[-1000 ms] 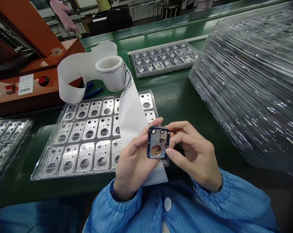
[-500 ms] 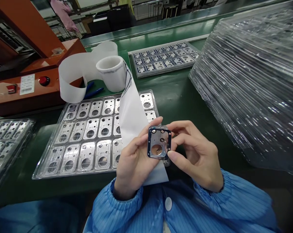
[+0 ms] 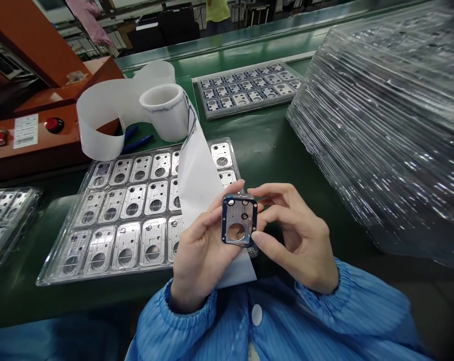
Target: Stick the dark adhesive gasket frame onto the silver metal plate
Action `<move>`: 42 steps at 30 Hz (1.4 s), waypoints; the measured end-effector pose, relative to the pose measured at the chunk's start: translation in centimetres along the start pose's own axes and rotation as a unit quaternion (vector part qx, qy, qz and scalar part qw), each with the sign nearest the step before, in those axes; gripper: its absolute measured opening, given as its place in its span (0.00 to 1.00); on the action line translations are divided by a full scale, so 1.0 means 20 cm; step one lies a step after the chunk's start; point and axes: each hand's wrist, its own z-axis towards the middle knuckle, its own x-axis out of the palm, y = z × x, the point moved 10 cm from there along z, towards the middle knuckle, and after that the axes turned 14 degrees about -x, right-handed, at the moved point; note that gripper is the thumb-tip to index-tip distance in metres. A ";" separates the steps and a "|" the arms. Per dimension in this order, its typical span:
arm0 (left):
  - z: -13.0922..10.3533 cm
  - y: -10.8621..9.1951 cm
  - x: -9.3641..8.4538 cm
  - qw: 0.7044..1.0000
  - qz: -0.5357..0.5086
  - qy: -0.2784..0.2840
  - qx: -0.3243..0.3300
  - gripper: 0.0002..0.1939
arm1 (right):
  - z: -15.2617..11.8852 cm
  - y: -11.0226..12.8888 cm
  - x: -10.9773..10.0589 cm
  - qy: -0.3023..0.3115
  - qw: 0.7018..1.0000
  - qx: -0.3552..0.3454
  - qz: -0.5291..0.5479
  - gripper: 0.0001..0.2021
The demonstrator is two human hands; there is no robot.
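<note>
A small rectangular metal plate [image 3: 231, 213] with rounded corners, a dark blue border and a large round hole is held up in front of me. My left hand [image 3: 202, 245] supports it from behind and the left, its fingers partly hidden by the plate. At the plate's right edge, the thumb and fingertips of my right hand [image 3: 298, 240] pinch it near the lower corner. Under my hands lies a strip of white paper [image 3: 198, 185], unwound from a roll [image 3: 166, 115]. The strip crosses a clear tray [image 3: 48, 268] of similar silvery plates in rows.
On the right rises a tall stack of clear plastic trays [image 3: 362, 135]. A tray of blue-bordered plates [image 3: 249, 89] lies at the back, another tray [image 3: 8, 220] at far left. Behind the roll are blue-handled pliers [image 3: 136, 143] and an orange machine [image 3: 23, 125] with a red button.
My view has shifted slightly, so the bench and hands sit further left in the picture. Both hands keep their hold on the plate, which looks almost unchanged in tilt.
</note>
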 end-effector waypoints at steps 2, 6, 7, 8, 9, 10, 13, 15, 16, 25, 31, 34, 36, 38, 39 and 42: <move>0.00 0.00 0.00 1.000 -0.005 0.000 -0.001 0.19 | 0.00 0.00 0.00 -0.003 1.000 0.000 -0.001 0.04; 0.00 0.00 -0.01 1.000 -0.019 -0.008 -0.005 0.19 | 0.01 -0.01 0.00 -0.006 1.000 0.000 -0.012 0.03; 0.00 0.00 -0.01 1.000 -0.021 -0.011 -0.006 0.19 | 0.01 -0.01 0.00 -0.007 1.000 0.000 -0.015 0.03; 0.00 0.00 -0.01 1.000 -0.022 -0.014 -0.005 0.19 | 0.01 -0.02 0.00 -0.007 1.000 0.000 -0.016 0.03; 0.00 0.00 -0.01 1.000 -0.022 -0.016 -0.005 0.19 | 0.01 -0.02 0.00 -0.006 1.000 0.002 -0.017 0.03; 0.00 0.00 -0.01 1.000 -0.022 -0.017 -0.005 0.19 | 0.01 -0.02 0.00 -0.006 1.000 0.003 -0.017 0.03; 0.00 0.00 -0.01 1.000 -0.020 -0.019 -0.004 0.18 | 0.01 -0.01 0.00 -0.005 1.000 0.006 -0.017 0.03; 0.00 0.00 -0.01 1.000 -0.019 -0.023 -0.004 0.18 | 0.00 -0.01 0.00 -0.005 1.000 0.006 -0.017 0.03; 0.00 0.00 -0.01 0.999 -0.019 -0.026 -0.004 0.18 | 0.00 -0.01 0.00 -0.005 1.000 0.007 -0.017 0.03; -0.01 0.00 -0.02 0.999 -0.007 -0.046 -0.008 0.18 | 0.00 -0.01 0.00 0.000 1.000 0.011 -0.020 0.04; 0.00 0.00 -0.02 0.999 -0.007 -0.049 -0.008 0.17 | 0.00 -0.01 0.01 0.001 1.000 0.009 -0.025 0.04; 0.01 0.00 -0.03 0.999 -0.004 -0.053 -0.011 0.17 | 0.00 -0.01 0.00 0.001 0.999 0.010 -0.030 0.04; 0.00 0.01 -0.03 0.998 -0.005 -0.054 -0.012 0.17 | 0.00 -0.01 0.00 0.000 0.999 0.008 -0.032 0.04; 0.00 0.01 -0.03 0.998 -0.008 -0.053 -0.011 0.17 | 0.00 -0.01 0.00 -0.001 0.999 0.008 -0.032 0.04; 0.00 0.01 -0.03 0.998 -0.009 -0.053 -0.011 0.17 | 0.00 -0.01 0.00 -0.002 0.999 0.008 -0.033 0.04; 0.00 0.01 -0.03 0.998 -0.009 -0.057 -0.014 0.17 | 0.00 -0.01 0.00 -0.005 0.999 0.006 -0.036 0.04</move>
